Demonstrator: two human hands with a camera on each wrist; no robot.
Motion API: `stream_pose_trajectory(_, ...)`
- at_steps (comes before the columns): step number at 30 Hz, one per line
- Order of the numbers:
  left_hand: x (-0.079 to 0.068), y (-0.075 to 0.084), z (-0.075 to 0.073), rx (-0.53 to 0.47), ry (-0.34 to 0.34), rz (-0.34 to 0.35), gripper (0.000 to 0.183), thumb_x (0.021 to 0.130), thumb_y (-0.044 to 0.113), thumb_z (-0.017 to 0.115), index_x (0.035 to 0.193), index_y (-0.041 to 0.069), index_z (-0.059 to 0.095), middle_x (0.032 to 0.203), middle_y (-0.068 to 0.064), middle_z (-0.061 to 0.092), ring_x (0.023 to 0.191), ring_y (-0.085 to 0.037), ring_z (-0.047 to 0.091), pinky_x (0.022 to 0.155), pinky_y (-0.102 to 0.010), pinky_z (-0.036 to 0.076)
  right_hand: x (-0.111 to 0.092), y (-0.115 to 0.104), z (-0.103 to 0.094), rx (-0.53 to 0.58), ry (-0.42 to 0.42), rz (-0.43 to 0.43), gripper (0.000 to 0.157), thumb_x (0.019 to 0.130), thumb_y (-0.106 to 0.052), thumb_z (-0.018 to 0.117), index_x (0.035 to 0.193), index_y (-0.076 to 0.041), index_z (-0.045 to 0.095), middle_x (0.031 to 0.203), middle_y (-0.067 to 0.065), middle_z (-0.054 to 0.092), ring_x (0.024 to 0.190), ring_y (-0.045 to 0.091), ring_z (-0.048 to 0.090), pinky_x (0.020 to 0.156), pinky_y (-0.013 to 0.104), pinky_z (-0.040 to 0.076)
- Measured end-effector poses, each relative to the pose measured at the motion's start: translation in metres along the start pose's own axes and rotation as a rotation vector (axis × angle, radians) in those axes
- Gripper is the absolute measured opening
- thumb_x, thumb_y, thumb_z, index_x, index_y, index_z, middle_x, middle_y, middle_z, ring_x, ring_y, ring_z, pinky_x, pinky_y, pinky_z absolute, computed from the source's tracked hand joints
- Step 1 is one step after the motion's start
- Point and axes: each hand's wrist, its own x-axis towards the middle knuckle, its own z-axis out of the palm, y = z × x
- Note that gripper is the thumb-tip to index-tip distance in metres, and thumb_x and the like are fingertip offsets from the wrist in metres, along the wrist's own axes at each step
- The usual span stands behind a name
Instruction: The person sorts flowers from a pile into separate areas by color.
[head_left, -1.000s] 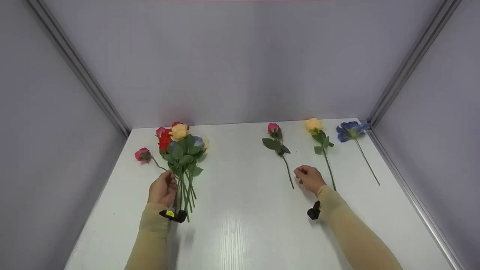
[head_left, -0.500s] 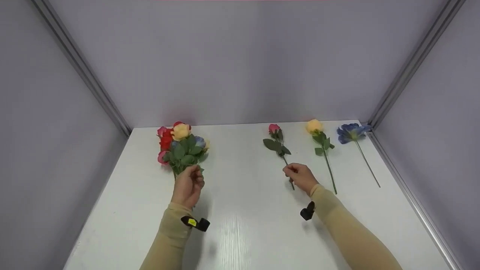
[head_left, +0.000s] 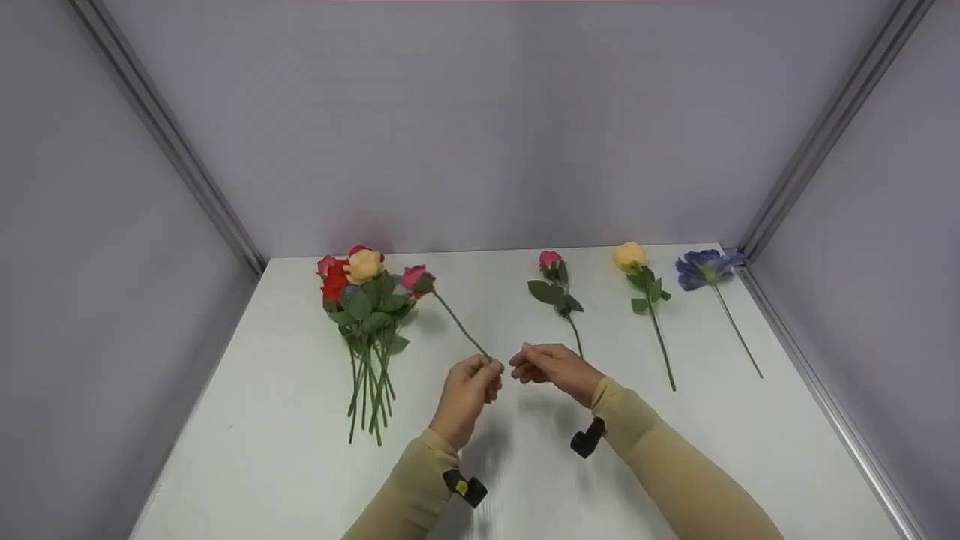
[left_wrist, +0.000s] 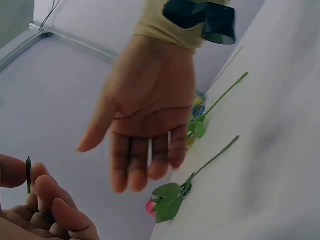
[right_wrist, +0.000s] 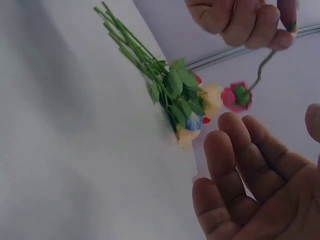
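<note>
My left hand [head_left: 466, 394] pinches the stem end of a pink rose [head_left: 417, 280] between thumb and fingers. The bloom points up and left, above the white table [head_left: 285, 450]. Close by on the right is my right hand [head_left: 559, 369], its fingers loosely extended and holding nothing. In the left wrist view the right palm [left_wrist: 150, 95] faces the camera with the fingers spread a little. The right wrist view shows the rose's bent stem [right_wrist: 261, 70] hanging from the left fingertips. A second pink rose [head_left: 550, 260] lies just beyond the right hand, its lower stem partly hidden.
A bunch of red, yellow, pink and blue flowers [head_left: 365, 266] lies on the left, stems toward me. To the right lie a yellow rose [head_left: 630, 255] and a blue flower [head_left: 705, 268]. Grey panels [head_left: 480, 127] wall in the table's back and sides.
My left hand has carried the pink rose from the bunch's left side across to the middle. My right hand has moved left, away from the other pink rose's stem, and its fingers have straightened.
</note>
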Motion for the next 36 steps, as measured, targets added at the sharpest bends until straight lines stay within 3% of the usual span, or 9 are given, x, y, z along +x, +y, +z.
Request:
stream_pose_trajectory(4,-0.004,-0.01,0.019,0.124,-0.121,-0.017,0.02,0.097,0.019,0.055,0.087,0.002,0.059,0.074,-0.003,0.057,0.066,-0.016,0.052,0.06,-0.029,0.043,0.0,0.001,0.007,0.044,-0.008,-0.055,0.047,0.101,-0.045,0.043,0.114,-0.006,0.066,0.103,0.008,0.067,0.101,0.023,0.061,0.092,0.039,0.046)
stream_pose_trajectory(8,-0.003,-0.018,0.026,0.201,-0.157,-0.006,0.017,0.096,0.018,0.056,0.086,0.005,0.06,0.073,-0.002,0.058,0.066,-0.015,0.053,0.061,-0.03,0.043,-0.002,0.004,0.009,0.061,0.032,-0.085,0.036,0.1,-0.035,0.051,0.109,-0.003,0.066,0.1,0.007,0.065,0.098,0.022,0.06,0.086,0.037,0.048)
stream_pose_trajectory(13,-0.001,-0.027,0.028,0.277,-0.192,-0.002,0.017,0.096,0.021,0.057,0.088,0.007,0.062,0.075,-0.001,0.059,0.067,-0.015,0.055,0.063,-0.032,0.046,-0.004,0.007,0.008,0.035,0.108,-0.054,0.028,0.097,-0.029,0.058,0.105,-0.003,0.065,0.094,0.007,0.066,0.085,0.019,0.059,0.073,0.036,0.047)
stream_pose_trajectory(17,0.0,-0.033,0.019,0.365,-0.207,-0.02,0.016,0.096,0.023,0.058,0.092,0.009,0.064,0.079,-0.001,0.061,0.07,-0.014,0.056,0.065,-0.031,0.047,-0.007,0.009,0.002,0.023,0.17,-0.02,0.024,0.099,-0.022,0.056,0.108,-0.001,0.062,0.09,0.009,0.065,0.076,0.018,0.056,0.065,0.031,0.043)
stream_pose_trajectory(21,0.001,-0.036,-0.001,0.415,-0.182,-0.031,0.016,0.097,0.023,0.058,0.097,0.01,0.065,0.083,-0.002,0.062,0.074,-0.017,0.058,0.067,-0.031,0.047,-0.007,0.021,-0.014,-0.009,0.263,0.02,0.023,0.1,-0.02,0.052,0.112,-0.002,0.061,0.089,0.009,0.064,0.076,0.021,0.055,0.065,0.029,0.045)
stream_pose_trajectory(25,0.001,-0.036,-0.032,0.43,-0.124,-0.029,0.017,0.098,0.023,0.056,0.1,0.008,0.064,0.086,-0.006,0.062,0.079,-0.024,0.06,0.07,-0.034,0.048,-0.008,0.034,-0.033,-0.092,0.363,0.054,0.023,0.1,-0.016,0.051,0.115,-0.003,0.062,0.094,0.014,0.063,0.087,0.029,0.057,0.07,0.031,0.047)
stream_pose_trajectory(28,0.001,-0.036,-0.058,0.433,-0.062,-0.053,0.02,0.099,0.023,0.055,0.103,0.005,0.063,0.088,-0.007,0.061,0.085,-0.031,0.06,0.072,-0.035,0.049,-0.01,0.045,-0.047,-0.185,0.431,0.074,0.027,0.101,-0.017,0.051,0.12,-0.003,0.062,0.101,0.018,0.063,0.091,0.028,0.059,0.069,0.029,0.046)
stream_pose_trajectory(31,0.001,-0.039,-0.083,0.43,0.01,-0.082,0.026,0.098,0.024,0.055,0.108,0.0,0.062,0.09,-0.008,0.061,0.09,-0.036,0.06,0.073,-0.036,0.048,-0.013,0.055,-0.059,-0.264,0.495,0.102,0.03,0.1,-0.02,0.052,0.124,-0.004,0.062,0.1,0.019,0.063,0.083,0.025,0.059,0.063,0.029,0.044)
stream_pose_trajectory(36,-0.001,-0.041,-0.119,0.464,0.145,-0.11,0.029,0.098,0.022,0.056,0.11,-0.004,0.061,0.091,-0.012,0.062,0.087,-0.033,0.061,0.07,-0.034,0.047,-0.013,0.071,-0.07,-0.407,0.558,0.152,0.03,0.099,-0.023,0.054,0.123,-0.008,0.063,0.095,0.011,0.063,0.078,0.02,0.056,0.065,0.032,0.043)
